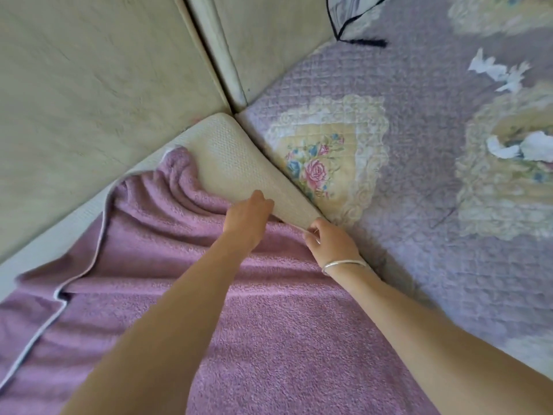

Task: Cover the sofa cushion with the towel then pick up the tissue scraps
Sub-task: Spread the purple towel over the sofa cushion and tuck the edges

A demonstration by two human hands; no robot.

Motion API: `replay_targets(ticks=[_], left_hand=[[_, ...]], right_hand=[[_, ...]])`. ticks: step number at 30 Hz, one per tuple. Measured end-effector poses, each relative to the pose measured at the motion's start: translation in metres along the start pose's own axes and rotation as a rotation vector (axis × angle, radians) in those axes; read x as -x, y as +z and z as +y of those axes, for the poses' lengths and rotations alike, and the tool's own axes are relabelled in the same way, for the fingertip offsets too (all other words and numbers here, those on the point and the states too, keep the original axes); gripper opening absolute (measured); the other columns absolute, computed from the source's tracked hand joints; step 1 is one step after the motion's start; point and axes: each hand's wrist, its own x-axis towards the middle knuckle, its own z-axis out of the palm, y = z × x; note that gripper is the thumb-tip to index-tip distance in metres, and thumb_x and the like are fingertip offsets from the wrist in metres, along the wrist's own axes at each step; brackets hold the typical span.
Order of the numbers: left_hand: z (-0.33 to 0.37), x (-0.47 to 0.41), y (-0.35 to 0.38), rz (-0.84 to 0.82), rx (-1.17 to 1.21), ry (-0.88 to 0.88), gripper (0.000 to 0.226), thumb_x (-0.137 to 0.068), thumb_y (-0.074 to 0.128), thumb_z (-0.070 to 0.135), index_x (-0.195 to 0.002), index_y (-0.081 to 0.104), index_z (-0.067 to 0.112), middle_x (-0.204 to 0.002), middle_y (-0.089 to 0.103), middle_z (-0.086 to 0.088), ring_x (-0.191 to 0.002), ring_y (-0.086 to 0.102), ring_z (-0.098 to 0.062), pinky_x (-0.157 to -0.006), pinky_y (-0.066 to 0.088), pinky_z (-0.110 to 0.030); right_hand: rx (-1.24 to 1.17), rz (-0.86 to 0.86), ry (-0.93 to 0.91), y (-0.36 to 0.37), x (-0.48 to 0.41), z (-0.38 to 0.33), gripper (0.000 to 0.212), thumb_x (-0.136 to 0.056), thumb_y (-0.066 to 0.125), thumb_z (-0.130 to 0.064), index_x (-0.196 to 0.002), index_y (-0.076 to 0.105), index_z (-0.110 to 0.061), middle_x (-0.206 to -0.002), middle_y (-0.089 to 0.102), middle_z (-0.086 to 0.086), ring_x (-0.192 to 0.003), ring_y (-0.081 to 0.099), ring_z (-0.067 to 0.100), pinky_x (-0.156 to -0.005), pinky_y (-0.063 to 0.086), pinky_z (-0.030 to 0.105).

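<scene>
Cover: my left hand (pixel 248 218) and right hand (pixel 327 238) grip the towel (pixel 269 324) edge; cushion (pixel 236 157) corner bare.
Remaining: tissue scraps (pixel 505 74) untouched.

Hidden, cropped & blurred bits in your view

Your left hand (pixel 248 220): fingertips fold under behind the knuckles, so its grip on the towel (pixel 269 324) can't be told. Right hand (pixel 329 239) pinches the towel's white hem, fingertips partly tucked out of sight. Towel runs off btm & left edges; both your forearms are cropped at btm. Most of the sofa cushion (pixel 239 163) lies under the towel, only its far corner shows. One tissue scrap (pixel 535 145) is cut by the right edge; second scrap (pixel 496 73) too blurred for detail. Dark-corded item (pixel 353 13) at top is cropped, can't ID. Back cushions (pixel 89 85) smeared w/ blur.
</scene>
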Motion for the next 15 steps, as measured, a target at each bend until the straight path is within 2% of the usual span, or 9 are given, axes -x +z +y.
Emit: replay_targets(ticks=[3, 5, 8, 10, 12, 13, 15], left_hand=[[-0.016, -0.017, -0.013, 0.014, -0.068, 0.014, 0.022, -0.091, 0.05, 0.007, -0.111, 0.057, 0.011, -0.112, 0.05, -0.012, -0.097, 0.059, -0.034, -0.075, 0.048, -0.041], [-0.018, -0.027, -0.019, 0.05, -0.097, 0.009, 0.02, -0.092, 0.047, 0.013, -0.11, 0.057, 0.011, -0.108, 0.06, -0.013, -0.096, 0.06, -0.034, -0.075, 0.048, -0.039], [-0.008, -0.038, -0.024, 0.131, -0.072, 0.022, 0.014, -0.095, 0.042, 0.011, -0.106, 0.05, 0.009, -0.093, 0.067, -0.015, -0.084, 0.063, -0.034, -0.063, 0.044, -0.036], [0.003, -0.048, -0.024, 0.183, -0.026, 0.031, 0.012, -0.094, 0.044, 0.007, -0.105, 0.048, 0.009, -0.088, 0.067, -0.012, -0.077, 0.063, -0.032, -0.058, 0.042, -0.035], [0.012, -0.057, -0.022, 0.208, 0.03, 0.034, 0.015, -0.093, 0.046, 0.001, -0.106, 0.049, 0.008, -0.089, 0.066, -0.011, -0.075, 0.063, -0.03, -0.058, 0.05, -0.036], [0.016, -0.059, -0.018, 0.194, 0.061, 0.034, 0.017, -0.092, 0.045, -0.001, -0.107, 0.049, 0.007, -0.092, 0.065, -0.013, -0.076, 0.063, -0.031, -0.062, 0.054, -0.038], [0.023, -0.059, -0.009, 0.137, 0.1, 0.037, 0.023, -0.093, 0.044, -0.002, -0.113, 0.049, 0.008, -0.102, 0.061, -0.015, -0.085, 0.063, -0.031, -0.072, 0.057, -0.041]], right_hand=[[0.065, 0.081, 0.01, -0.002, -0.009, -0.004, 0.021, -0.097, 0.039, -0.016, -0.103, 0.056, -0.007, -0.101, 0.068, 0.016, -0.093, 0.062, 0.033, -0.073, 0.047, 0.037], [0.086, 0.083, -0.034, -0.003, -0.014, -0.007, 0.023, -0.096, 0.041, -0.024, -0.103, 0.056, -0.007, -0.1, 0.068, 0.014, -0.093, 0.063, 0.032, -0.073, 0.048, 0.036], [0.143, 0.033, -0.092, 0.001, -0.017, -0.013, 0.023, -0.095, 0.043, -0.031, -0.094, 0.053, -0.01, -0.099, 0.066, 0.013, -0.092, 0.062, 0.031, -0.07, 0.048, 0.037], [0.122, 0.1, -0.033, 0.001, -0.026, -0.007, 0.02, -0.097, 0.04, -0.026, -0.095, 0.053, -0.01, -0.089, 0.064, 0.009, -0.085, 0.061, 0.03, -0.063, 0.046, 0.033], [0.072, 0.176, 0.074, -0.003, -0.034, 0.006, 0.019, -0.098, 0.038, -0.025, -0.084, 0.048, -0.016, -0.065, 0.049, -0.002, -0.068, 0.052, 0.024, -0.045, 0.033, 0.024], [0.063, 0.161, 0.102, -0.005, -0.037, 0.012, 0.021, -0.098, 0.038, -0.025, -0.081, 0.046, -0.018, -0.06, 0.042, -0.005, -0.065, 0.047, 0.02, -0.042, 0.023, 0.023], [0.09, 0.062, 0.103, -0.005, -0.042, 0.019, 0.023, -0.098, 0.037, -0.025, -0.089, 0.055, -0.015, -0.069, 0.052, 0.0, -0.067, 0.045, 0.019, -0.043, 0.021, 0.023]])
